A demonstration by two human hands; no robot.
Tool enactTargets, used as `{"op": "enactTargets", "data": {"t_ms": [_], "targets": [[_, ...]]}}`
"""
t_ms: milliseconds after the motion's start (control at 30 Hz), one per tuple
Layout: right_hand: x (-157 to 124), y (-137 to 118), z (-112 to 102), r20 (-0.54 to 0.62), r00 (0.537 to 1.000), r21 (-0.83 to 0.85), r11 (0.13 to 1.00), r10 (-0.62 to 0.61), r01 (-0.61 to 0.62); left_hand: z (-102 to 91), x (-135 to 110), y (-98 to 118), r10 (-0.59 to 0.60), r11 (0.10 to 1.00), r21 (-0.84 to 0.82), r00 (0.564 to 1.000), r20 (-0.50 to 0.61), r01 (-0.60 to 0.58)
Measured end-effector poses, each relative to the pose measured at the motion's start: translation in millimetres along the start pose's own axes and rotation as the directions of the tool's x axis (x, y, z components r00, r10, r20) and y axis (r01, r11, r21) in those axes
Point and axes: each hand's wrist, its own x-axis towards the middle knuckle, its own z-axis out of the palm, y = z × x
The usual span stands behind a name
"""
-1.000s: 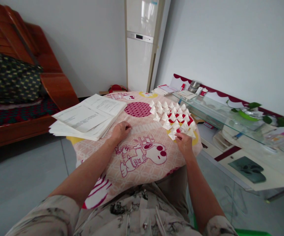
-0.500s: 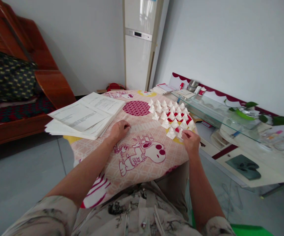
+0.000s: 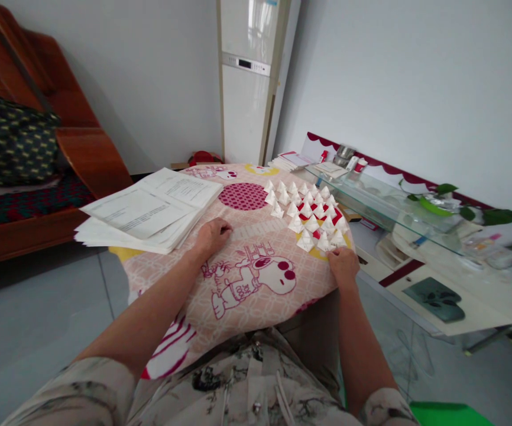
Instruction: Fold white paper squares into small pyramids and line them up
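Several small folded white paper pieces (image 3: 313,214) stand in rows on the far right of a pink cartoon-print cloth (image 3: 247,278) that covers a small table. My right hand (image 3: 343,264) rests on the cloth just below the nearest row, fingers curled, fingertips touching the closest piece. My left hand (image 3: 212,234) lies on the cloth with fingers loosely curled, close to the edge of a stack of printed white sheets (image 3: 149,210). Nothing shows inside the left hand.
A wooden sofa with a dark patterned cushion (image 3: 12,145) is at the left. A tall white cabinet unit (image 3: 249,83) stands against the back wall. A low glass table (image 3: 398,207) with cups, papers and a green plant runs along the right. Grey floor lies at left.
My right hand has drawn back from among the folded pieces to the cloth below the nearest row. The left hand has stayed put. The view has shifted a little.
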Motion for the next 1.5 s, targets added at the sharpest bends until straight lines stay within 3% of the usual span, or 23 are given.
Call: {"op": "enactTargets", "data": {"t_ms": [467,667,767,867,933,1067,1133,1333,1433,1500], "targets": [[2.6,-11.6,3.6,-0.002,1.0,-0.003,1.0,-0.025,0.025,-4.3,-0.2,4.5,-0.012,1.0,0.016,1.0,0.016,0.012],[-14.1,-12.3,0.7,-0.085,0.995,0.028,0.998,-0.053,0.056,-1.5,1.1,1.4,-0.006,1.0,-0.005,1.0,0.004,0.006],[-31.1,-29.0,3.5,-0.134,0.98,0.144,0.975,-0.147,0.166,-1.5,0.7,3.8,-0.014,1.0,-0.014,1.0,0.003,0.014],[-46.1,-53.1,11.7,-0.086,0.936,0.308,0.884,-0.342,0.351,-4.7,-2.4,10.7,-0.037,0.999,-0.031,0.999,0.003,0.037],[-52.8,-66.8,19.7,-0.041,0.901,0.408,0.816,-0.432,0.41,-8.1,-5.2,14.6,-0.059,0.998,-0.001,0.998,-0.015,0.059],[-57.9,-78.3,36.0,0.016,0.865,0.409,0.793,-0.502,0.452,-21.3,-10.5,12.9,-0.125,0.988,0.077,0.987,-0.097,0.133],[-57.7,-77.3,41.0,0.024,0.874,0.392,0.809,-0.485,0.439,-33.1,-13.0,6.7,-0.154,0.979,0.11,0.976,-0.152,0.172],[-57.7,-72.2,44.1,0.013,0.867,0.381,0.804,-0.498,0.456,-77.6,-17.9,-32.3,-0.259,0.93,0.189,0.928,-0.267,0.314],[-58.5,-72.6,44.7,0.03,0.871,0.369,0.815,-0.49,0.446,-92.5,-17.6,-52.8,-0.417,0.81,0.371,0.891,-0.178,0.453],[-58.6,-73.0,44.9,0.047,0.877,0.359,0.828,-0.478,0.431,-97.5,-16.4,-62.1,-0.467,0.772,0.434,0.878,-0.108,0.464]]}}
